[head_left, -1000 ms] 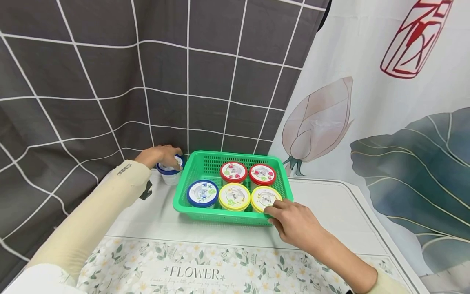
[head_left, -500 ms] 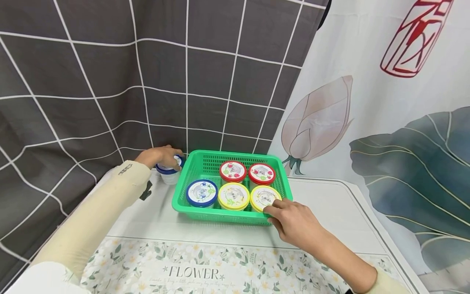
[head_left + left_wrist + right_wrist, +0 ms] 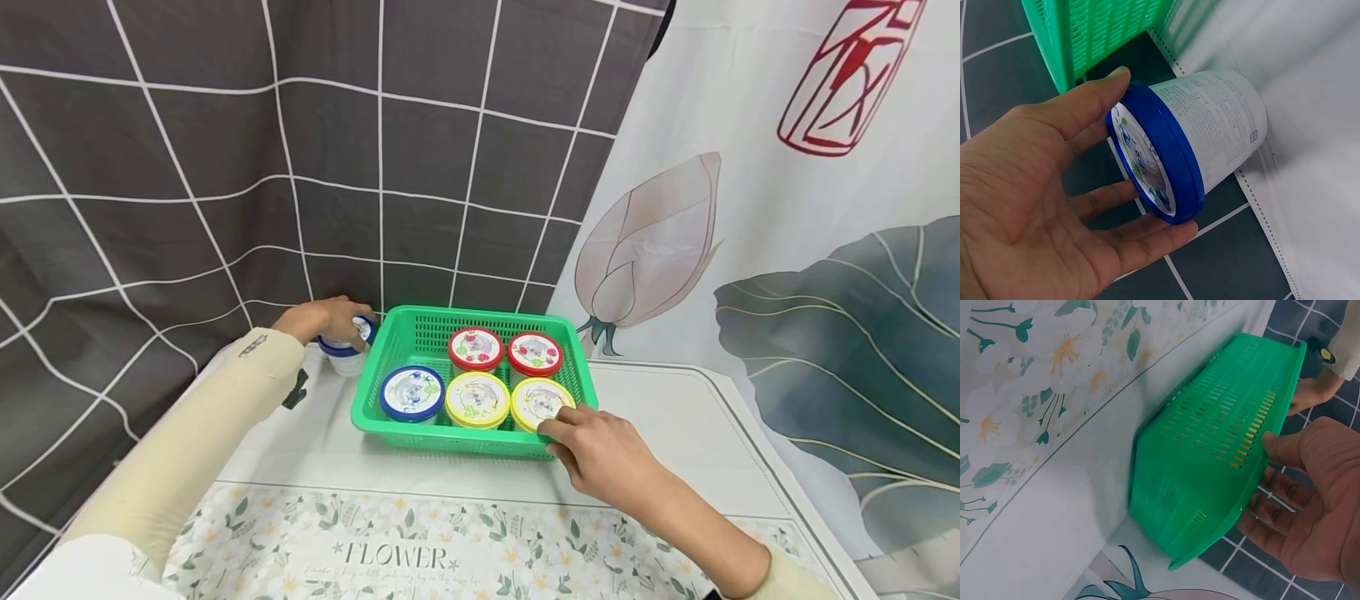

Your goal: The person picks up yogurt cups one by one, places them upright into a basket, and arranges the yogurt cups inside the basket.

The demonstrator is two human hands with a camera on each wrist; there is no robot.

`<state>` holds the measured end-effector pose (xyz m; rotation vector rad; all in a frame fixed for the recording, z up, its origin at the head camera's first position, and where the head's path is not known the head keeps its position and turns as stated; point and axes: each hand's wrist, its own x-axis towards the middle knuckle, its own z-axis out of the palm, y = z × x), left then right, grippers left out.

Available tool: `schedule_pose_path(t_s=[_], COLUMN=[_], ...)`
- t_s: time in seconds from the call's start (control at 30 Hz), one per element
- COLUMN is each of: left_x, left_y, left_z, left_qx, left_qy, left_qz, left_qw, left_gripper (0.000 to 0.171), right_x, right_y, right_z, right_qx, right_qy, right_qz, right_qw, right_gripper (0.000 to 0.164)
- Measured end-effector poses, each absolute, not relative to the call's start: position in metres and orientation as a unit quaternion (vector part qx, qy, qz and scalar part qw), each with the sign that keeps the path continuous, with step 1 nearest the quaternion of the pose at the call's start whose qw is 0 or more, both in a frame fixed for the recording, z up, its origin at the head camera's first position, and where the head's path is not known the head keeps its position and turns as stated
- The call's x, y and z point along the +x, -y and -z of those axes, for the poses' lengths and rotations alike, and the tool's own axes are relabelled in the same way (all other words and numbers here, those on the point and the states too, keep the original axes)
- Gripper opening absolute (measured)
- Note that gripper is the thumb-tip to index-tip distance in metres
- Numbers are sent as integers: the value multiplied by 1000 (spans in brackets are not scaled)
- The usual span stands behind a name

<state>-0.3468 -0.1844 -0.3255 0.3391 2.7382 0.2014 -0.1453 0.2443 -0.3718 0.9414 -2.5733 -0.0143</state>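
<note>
A white tub with a blue lid (image 3: 1210, 125) stands on the table left of the green basket (image 3: 480, 443). My left hand (image 3: 335, 320) reaches over it from above, thumb and fingers around the rim of the lid (image 3: 1172, 156). At the basket's front right corner, my right hand (image 3: 603, 450) grips the rim, thumb outside and fingers over the inside. In the basket sit a blue-lidded tub (image 3: 412, 393), two yellow-lidded tubs (image 3: 477, 400) in front and two red-lidded tubs (image 3: 476, 348) behind. The back left part of the basket holds no tub.
A dark grid-patterned curtain (image 3: 322, 150) hangs right behind the basket and tub. On the right hangs a white curtain with a printed flower (image 3: 648, 250). The white table (image 3: 300, 454) carries a floral mat (image 3: 375, 533) along its front.
Almost nothing differs. The scene has shifted very slightly in the head view; both hands keep their places on the tub and the basket rim.
</note>
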Motion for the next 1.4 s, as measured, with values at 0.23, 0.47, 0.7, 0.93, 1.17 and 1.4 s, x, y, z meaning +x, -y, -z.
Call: schedule_pose_path(t_s=[0.23, 0.47, 0.7, 0.93, 1.17, 1.4], left_x=[-348, -345, -343, -341, -341, -336], left_y=[184, 181, 181, 183, 182, 180], left_z=[327, 327, 320, 308, 295, 276], left_qx=[122, 134, 130, 143, 153, 152], left_qy=[-974, -974, -975, -975, -975, -977], left_qz=[-72, -80, -82, -61, -57, -61], left_qw=[179, 164, 159, 161, 149, 136], left_gripper=[78, 76, 72, 70, 73, 72], right_x=[-145, -144, -144, -144, -143, -144], right_y=[-243, -244, -244, -244, -244, -244], right_z=[371, 372, 373, 373, 372, 372], right_qx=[336, 336, 335, 338, 336, 338], right_qy=[920, 920, 919, 917, 919, 918], right_qz=[6, 3, 1, 2, 4, 5], right_qw=[201, 204, 208, 210, 207, 208], right_gripper=[25, 24, 24, 25, 24, 24])
